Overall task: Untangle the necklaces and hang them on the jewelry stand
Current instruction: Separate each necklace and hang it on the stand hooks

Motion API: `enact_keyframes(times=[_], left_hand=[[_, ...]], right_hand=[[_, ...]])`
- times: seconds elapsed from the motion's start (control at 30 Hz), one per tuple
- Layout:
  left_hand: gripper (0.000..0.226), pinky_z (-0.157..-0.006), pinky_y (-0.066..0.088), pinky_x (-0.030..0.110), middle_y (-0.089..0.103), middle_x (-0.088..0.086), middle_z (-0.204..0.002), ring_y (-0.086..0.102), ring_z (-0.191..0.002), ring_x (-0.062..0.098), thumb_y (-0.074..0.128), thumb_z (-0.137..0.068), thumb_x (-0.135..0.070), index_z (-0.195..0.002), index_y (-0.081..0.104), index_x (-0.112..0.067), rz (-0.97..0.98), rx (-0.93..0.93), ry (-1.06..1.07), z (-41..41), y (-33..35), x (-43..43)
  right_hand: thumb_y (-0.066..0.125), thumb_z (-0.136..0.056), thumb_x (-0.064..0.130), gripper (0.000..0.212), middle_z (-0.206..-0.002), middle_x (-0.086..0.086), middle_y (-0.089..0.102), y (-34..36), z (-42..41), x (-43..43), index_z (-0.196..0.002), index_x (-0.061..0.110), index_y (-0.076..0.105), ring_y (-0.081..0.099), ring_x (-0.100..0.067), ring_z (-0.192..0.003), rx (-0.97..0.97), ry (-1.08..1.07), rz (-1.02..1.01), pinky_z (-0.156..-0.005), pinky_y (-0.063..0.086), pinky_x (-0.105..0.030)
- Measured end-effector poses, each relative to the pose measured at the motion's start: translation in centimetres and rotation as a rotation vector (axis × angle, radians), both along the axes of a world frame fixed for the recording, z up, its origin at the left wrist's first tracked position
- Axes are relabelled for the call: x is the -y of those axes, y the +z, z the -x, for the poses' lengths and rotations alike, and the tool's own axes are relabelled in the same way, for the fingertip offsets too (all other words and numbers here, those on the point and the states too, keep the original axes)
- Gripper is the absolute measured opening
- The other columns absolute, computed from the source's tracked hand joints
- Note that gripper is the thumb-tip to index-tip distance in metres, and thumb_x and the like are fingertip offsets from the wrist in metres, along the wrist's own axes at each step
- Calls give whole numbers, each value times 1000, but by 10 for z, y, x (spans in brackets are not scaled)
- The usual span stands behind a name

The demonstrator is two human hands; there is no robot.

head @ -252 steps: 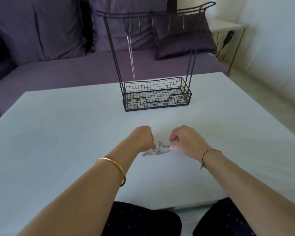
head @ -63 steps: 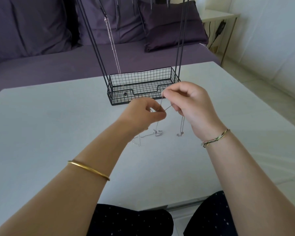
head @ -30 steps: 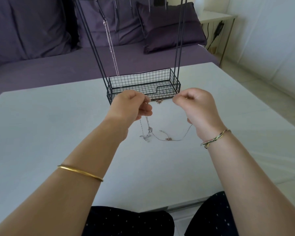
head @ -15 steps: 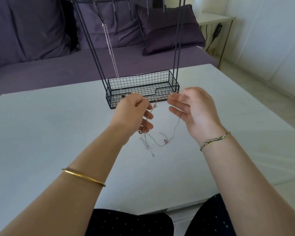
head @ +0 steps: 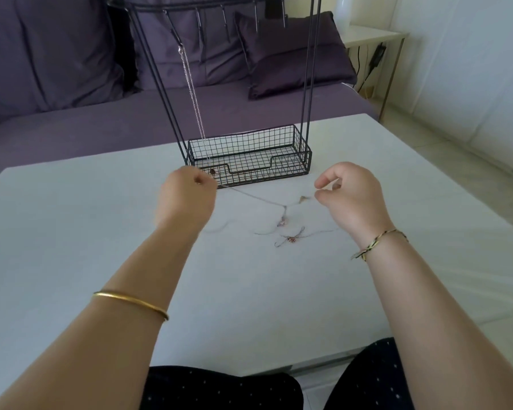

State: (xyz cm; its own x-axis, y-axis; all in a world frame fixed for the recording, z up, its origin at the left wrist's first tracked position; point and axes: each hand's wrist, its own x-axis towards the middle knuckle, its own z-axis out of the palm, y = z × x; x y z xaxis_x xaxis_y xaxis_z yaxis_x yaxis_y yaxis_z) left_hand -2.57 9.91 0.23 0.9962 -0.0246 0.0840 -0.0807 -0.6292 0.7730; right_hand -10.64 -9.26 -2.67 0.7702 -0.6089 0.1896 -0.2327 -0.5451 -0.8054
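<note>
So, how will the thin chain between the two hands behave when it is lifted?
Probably floppy: the chain sags into a V between the left hand and the right hand. Likely very light, as a fingertip pinch seems to carry it. It may snag: its pendant hangs near another necklace on the table.

Metals against matt surfaces.
Jewelry stand [head: 304, 84]: black wire metal, matt. Necklace chains [head: 251, 196]: fine silvery metal, faintly glinting. Table [head: 71, 220]: smooth, matt white. Sofa [head: 57, 54]: purple cloth, softly creased. Bangle [head: 131, 300]: polished gold-coloured metal.
</note>
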Motion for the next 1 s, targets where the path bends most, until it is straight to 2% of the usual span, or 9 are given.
enact_keyframes(times=[0.1, 0.23, 0.33, 0.4, 0.47, 0.53, 0.7, 0.87, 1.0], left_hand=[[20, -58, 48, 28, 51, 1, -62, 48, -46, 15, 45, -93, -9, -84, 62, -11, 432, -311, 187, -10, -2, -13], [33, -48, 31, 18, 53, -7, -43, 48, -28, 6, 39, -97, -22, -68, 55, -17, 706, -515, 373, -18, -12, -31], [40, -36, 43, 17, 48, -3, -41, 45, -27, 9, 39, -101, -32, -67, 47, -12, 1060, -577, 443, -20, -13, -37], [42, -58, 59, 33, 50, 2, -57, 51, -39, 10, 36, -101, -36, -71, 48, -9, 1182, -545, 427, -23, -13, -37], [44, -84, 52, 42, 51, 3, -77, 57, -63, 11, 34, -100, -42, -78, 52, -9, 1090, -521, 407, -27, -14, -36], [45, -90, 42, 44, 54, 1, -85, 58, -75, 11, 35, -97, -49, -80, 55, -13, 959, -474, 410, -30, -14, -36], [47, -78, 32, 32, 57, -3, -83, 55, -77, 13, 35, -94, -55, -81, 58, -16, 667, -306, 409, -32, -23, -36], [51, -63, 31, 28, 57, 4, -92, 47, -72, 17, 32, -95, -53, -93, 58, -10, 486, -197, 375, -31, -33, -40], [50, -79, 37, 34, 54, 4, -89, 51, -88, 27, 30, -95, -52, -91, 58, -11, 303, -175, 360, -33, -39, -43]], right_hand=[[53, -86, 10, 14, -73, 9, 53, -6, -3, 10, -81, 20, 61, 54, -21, -73, -53, -77, 4, -64, 44, -29], [57, -84, 9, 11, -79, 3, 57, -5, -6, 18, -86, 17, 63, 53, -21, -71, 9, -122, -85, -62, 43, -25], [65, -76, 1, 22, -69, 6, 48, -1, -1, 21, -91, 16, 64, 46, -10, -60, -70, 85, -144, -49, 35, -16], [61, -73, -6, 28, -66, 4, 46, -2, 1, 21, -89, 17, 64, 44, -11, -54, -185, 175, -102, -43, 33, -15], [57, -75, -4, 26, -68, 7, 48, -8, -1, 24, -84, 19, 64, 51, -17, -59, -193, 57, -10, -52, 40, -20], [55, -81, 3, 18, -69, 7, 50, -10, -2, 27, -79, 20, 62, 57, -25, -61, -137, -101, -23, -63, 50, -30], [55, -93, 20, 23, -60, -5, 46, 3, -3, 23, -72, 12, 52, 33, -6, -26, 67, -158, -773, -38, 48, -22], [54, -83, 40, 42, -70, -19, 60, -4, -2, 28, -76, -2, 60, 47, -23, -63, -168, -275, -254, -67, 45, -35], [51, -77, 35, 39, -96, -17, 69, -8, -1, 26, -86, -2, 59, 49, -24, -68, -353, -213, -100, -71, 44, -33]])
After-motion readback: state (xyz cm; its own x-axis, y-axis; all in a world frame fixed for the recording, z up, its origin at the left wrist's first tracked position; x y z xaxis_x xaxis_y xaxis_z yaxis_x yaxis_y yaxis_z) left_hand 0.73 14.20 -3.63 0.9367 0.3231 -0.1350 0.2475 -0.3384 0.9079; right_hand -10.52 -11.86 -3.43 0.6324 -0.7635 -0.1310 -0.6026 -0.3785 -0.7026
